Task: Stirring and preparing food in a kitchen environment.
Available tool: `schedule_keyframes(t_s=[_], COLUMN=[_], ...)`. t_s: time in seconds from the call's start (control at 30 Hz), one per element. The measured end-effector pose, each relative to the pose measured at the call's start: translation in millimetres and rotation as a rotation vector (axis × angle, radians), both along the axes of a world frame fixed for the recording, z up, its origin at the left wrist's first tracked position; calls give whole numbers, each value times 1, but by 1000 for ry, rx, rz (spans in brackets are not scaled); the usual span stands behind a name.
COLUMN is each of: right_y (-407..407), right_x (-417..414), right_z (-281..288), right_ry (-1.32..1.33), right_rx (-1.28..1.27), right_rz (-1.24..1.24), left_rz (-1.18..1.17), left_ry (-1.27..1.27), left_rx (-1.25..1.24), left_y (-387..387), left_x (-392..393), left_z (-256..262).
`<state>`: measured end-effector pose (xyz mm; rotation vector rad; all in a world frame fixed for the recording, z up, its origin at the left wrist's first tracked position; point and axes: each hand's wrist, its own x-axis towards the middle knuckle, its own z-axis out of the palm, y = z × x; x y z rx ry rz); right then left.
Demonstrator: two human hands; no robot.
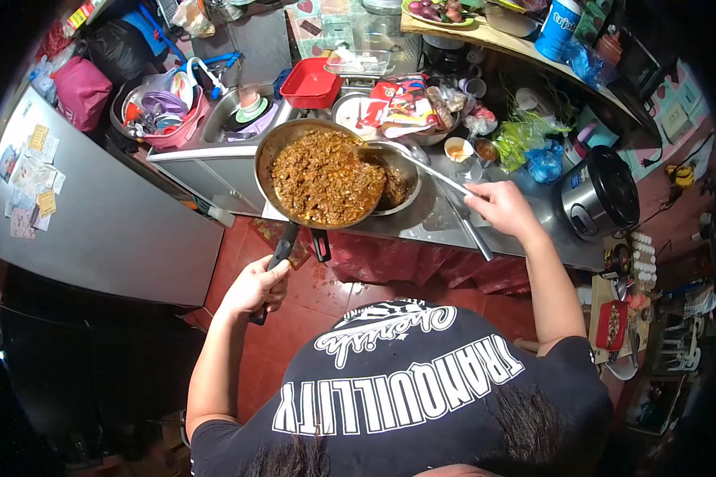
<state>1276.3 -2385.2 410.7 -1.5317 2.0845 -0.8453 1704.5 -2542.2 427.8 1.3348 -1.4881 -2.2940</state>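
Note:
My left hand (261, 287) grips the black handle (283, 247) of a large frying pan (267, 200). The pan is filled with brown cooked minced food (325, 176) in an oily sauce. Between the fingers of my right hand (504, 206) is the metal handle of a long spoon or turner (432, 173); its dark head meets the food at the pan's right edge. Partly hidden under the pan, a metal bowl (416, 194) holds similar brown food (397, 185). A second utensil's metal handle (474, 234) sticks out over the counter's front edge.
The steel counter (406, 225) carries a red plastic basin (311, 82), packaged food (403, 107), small cups (458, 149) and a rice cooker (596, 191). Left are a sink (221, 119), a pink dish tub (182, 131) and a refrigerator (113, 203). A wooden shelf (501, 45) overhangs the counter.

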Motion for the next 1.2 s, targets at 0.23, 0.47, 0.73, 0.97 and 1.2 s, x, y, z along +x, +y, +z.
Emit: schedule_keyframes(t_s=[0.23, 0.47, 0.73, 0.97, 1.2], right_y=[-51, -55, -31, -6, -27], right_x=[11, -2, -13, -3, 0], right_z=[-14, -36, -23, 6, -9], right_ry=[26, -32, -383, -238, -25], right_rx=[-148, 4, 321, 209, -71], right_rz=[-17, 21, -32, -18, -12], left_rz=[-10, -2, 11, -5, -23], left_ry=[2, 5, 1, 6, 17], left_rx=[1, 19, 15, 3, 10], left_y=[1, 5, -1, -4, -5], left_x=[4, 3, 0, -3, -5], left_z=[-1, 3, -2, 3, 4])
